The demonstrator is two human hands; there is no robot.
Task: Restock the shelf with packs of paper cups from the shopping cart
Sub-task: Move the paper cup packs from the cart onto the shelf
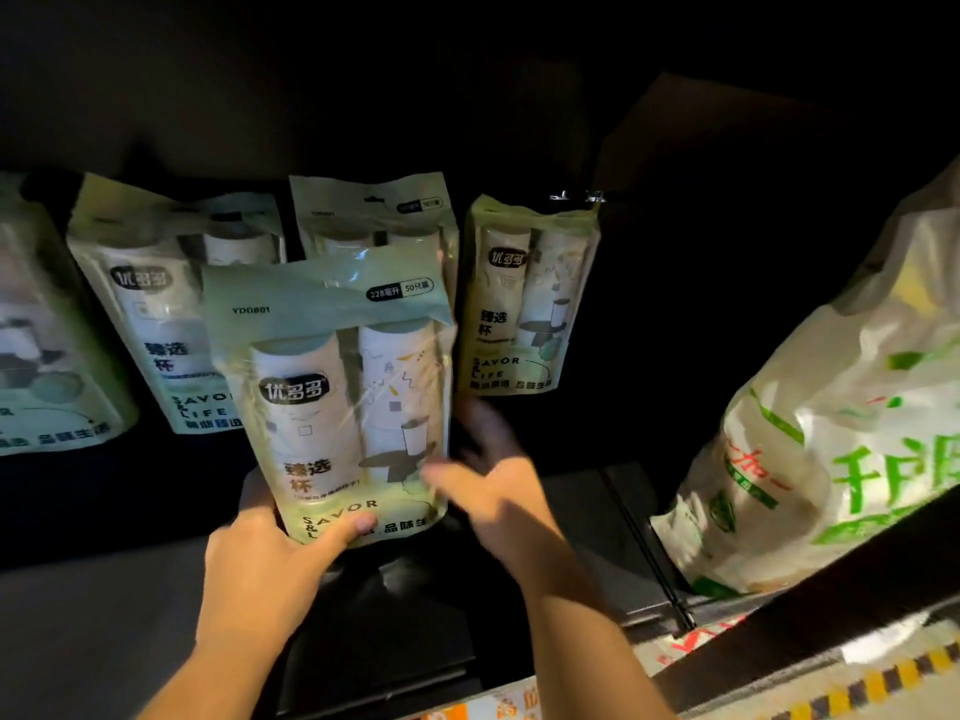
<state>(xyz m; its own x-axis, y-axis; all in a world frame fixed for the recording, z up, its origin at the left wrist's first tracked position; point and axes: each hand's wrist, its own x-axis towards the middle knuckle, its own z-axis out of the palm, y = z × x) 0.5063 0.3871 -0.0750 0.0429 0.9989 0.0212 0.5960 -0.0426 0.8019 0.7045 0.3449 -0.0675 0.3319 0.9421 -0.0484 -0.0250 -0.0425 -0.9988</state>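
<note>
A dark shelf (582, 506) recess fills the view, black at the back and above, lit only on the goods near its front edge. At the middle, a pack of paper cups (343, 397) stands upright in front of the shelf, pale green at the top, with two sleeves of cups showing through the clear wrapper. The left hand (265, 569) has its grip clamped on the pack's bottom edge, thumb across the printed front and the other fingers hidden behind it. The right hand (493, 491) is just beside the pack's lower right corner, fingers spread apart and blurred, holding nothing; whether it touches the wrapper I cannot tell.

Behind the held pack more packs of the same kind hang or stand in a row. One second pack (374, 215) shows only its top above the held one. A third pack (524, 298) sits to the right of it, upright, near a small shiny metal hook (576, 196). A fourth pack (166, 304) leans to the left, partly covered by the held one, and a fifth pack (47, 345) is cut off at the left edge.

Well off to the right lies a large white plastic bag (831, 433) with green lettering, tilted against the shelf side. At the bottom right runs a strip of yellow-and-black striped tape (883, 678).
</note>
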